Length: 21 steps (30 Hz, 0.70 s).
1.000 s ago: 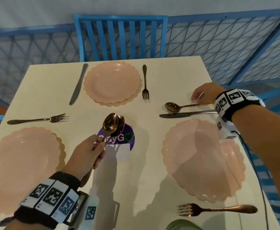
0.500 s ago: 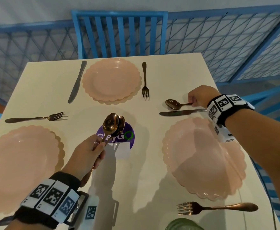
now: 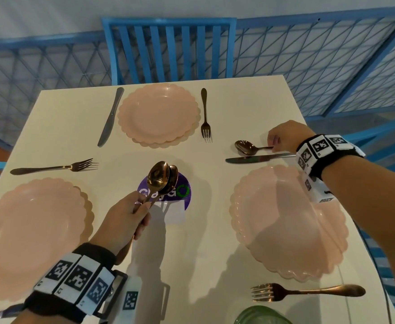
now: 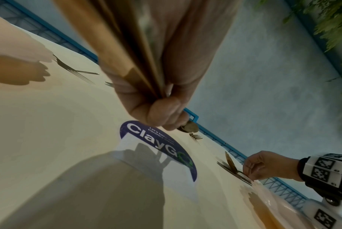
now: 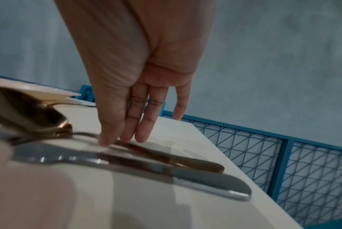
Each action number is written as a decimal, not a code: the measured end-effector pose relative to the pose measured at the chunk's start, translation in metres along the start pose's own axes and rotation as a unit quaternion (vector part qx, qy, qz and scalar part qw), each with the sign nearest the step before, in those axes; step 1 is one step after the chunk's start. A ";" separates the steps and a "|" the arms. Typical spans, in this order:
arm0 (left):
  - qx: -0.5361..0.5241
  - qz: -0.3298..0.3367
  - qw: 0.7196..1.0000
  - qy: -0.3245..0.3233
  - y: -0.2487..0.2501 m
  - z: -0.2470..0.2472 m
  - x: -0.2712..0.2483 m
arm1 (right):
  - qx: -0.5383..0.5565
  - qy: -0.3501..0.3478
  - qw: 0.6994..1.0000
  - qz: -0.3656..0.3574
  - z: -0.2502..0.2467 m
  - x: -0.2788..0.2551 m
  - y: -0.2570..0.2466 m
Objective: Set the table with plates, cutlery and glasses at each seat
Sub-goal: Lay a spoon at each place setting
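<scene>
My left hand (image 3: 131, 218) grips two copper spoons (image 3: 161, 181) by their handles, bowls up, above the purple sticker (image 3: 184, 190) at the table's middle; in the left wrist view the fingers (image 4: 162, 114) curl round the handles. My right hand (image 3: 283, 136) is at the right seat, its straight fingertips (image 5: 107, 141) touching the handle of a copper spoon (image 3: 248, 147) that lies on the table. A steel knife (image 3: 259, 158) lies just beside that spoon, between it and the right pink plate (image 3: 287, 220). Two more pink plates sit at the far seat (image 3: 159, 115) and the left seat (image 3: 28, 230).
A knife (image 3: 111, 116) and a fork (image 3: 205, 115) flank the far plate. One fork (image 3: 56, 167) lies by the left plate, another (image 3: 308, 292) near the right plate's front. A green rim (image 3: 262, 316) shows at the bottom edge. A blue chair (image 3: 168, 50) and mesh railing stand behind.
My right hand has slid a little along the lying spoon's handle toward its bowl. The left hand and its two spoons have stayed in place.
</scene>
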<state>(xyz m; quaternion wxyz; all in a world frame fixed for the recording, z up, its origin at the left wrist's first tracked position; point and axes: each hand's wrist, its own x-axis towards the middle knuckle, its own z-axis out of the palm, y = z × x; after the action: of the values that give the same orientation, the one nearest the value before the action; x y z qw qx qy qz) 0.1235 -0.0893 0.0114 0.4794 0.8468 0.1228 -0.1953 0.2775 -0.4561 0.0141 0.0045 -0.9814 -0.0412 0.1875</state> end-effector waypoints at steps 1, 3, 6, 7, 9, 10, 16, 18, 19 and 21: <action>-0.001 0.002 1.000 0.000 -0.001 0.000 0.000 | 0.019 0.017 1.000 -0.004 -0.003 -0.001 0.003; 0.008 0.008 1.000 0.001 -0.001 -0.002 0.000 | 0.059 0.057 0.997 -0.010 -0.015 -0.006 0.009; 0.006 0.010 1.000 0.002 -0.001 -0.002 -0.002 | 0.088 0.109 0.990 -0.026 -0.035 -0.018 0.010; 0.001 0.011 1.000 0.003 0.001 -0.001 -0.002 | 0.092 0.116 0.988 -0.042 -0.041 -0.024 0.006; -0.013 0.015 1.000 0.006 0.006 0.001 -0.004 | 0.086 0.117 0.985 -0.092 -0.053 -0.038 -0.013; -0.020 0.020 1.000 0.008 0.009 0.003 -0.005 | 0.081 0.115 0.983 -0.122 -0.058 -0.045 -0.026; -0.090 0.056 0.994 0.020 0.035 -0.001 -0.015 | -0.007 0.095 0.949 -0.300 -0.094 -0.096 -0.112; -0.130 0.066 0.989 0.025 0.047 -0.007 -0.023 | -0.046 0.098 0.938 -0.330 -0.109 -0.115 -0.136; -0.149 0.075 0.986 0.025 0.052 -0.011 -0.028 | -0.054 0.103 0.933 -0.341 -0.116 -0.125 -0.147; -0.174 0.104 0.979 0.025 0.064 -0.019 -0.041 | -0.062 0.121 0.922 -0.362 -0.128 -0.145 -0.169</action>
<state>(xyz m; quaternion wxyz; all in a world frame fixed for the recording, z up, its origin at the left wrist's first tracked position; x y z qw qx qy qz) 0.1163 -0.1060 0.0872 0.6336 0.7634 0.0781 -0.0985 0.1765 -0.2990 0.1906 0.0156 -0.9132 -0.4042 0.0504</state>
